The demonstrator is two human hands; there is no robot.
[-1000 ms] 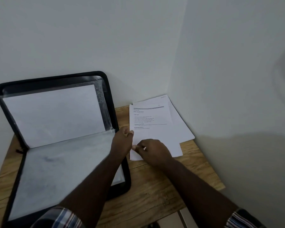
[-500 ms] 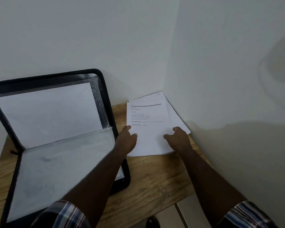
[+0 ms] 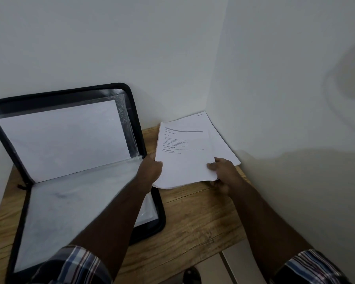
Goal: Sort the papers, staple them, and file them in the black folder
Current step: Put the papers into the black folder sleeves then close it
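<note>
A stack of white printed papers (image 3: 184, 158) lies at the table's far right corner, its near edge lifted slightly off the wood. My left hand (image 3: 150, 169) grips the stack's left edge, thumb on top. My right hand (image 3: 223, 173) grips the near right corner, thumb on top and fingers underneath. Another sheet (image 3: 221, 144) sticks out askew beneath the top page. The black folder (image 3: 139, 124) stands open on the left, its upper half leaning on the wall, clear sleeves with white sheets inside. No stapler is in view.
The wooden table (image 3: 193, 214) sits in a corner of white walls, close on the right and behind. The folder covers its left half. Bare wood shows in front of the papers. Pale floor and a dark object (image 3: 191, 275) show below the table's front edge.
My right hand moved from the middle of the near edge to the right corner and took hold. Both hands now grip the stack, and its near edge has risen.
</note>
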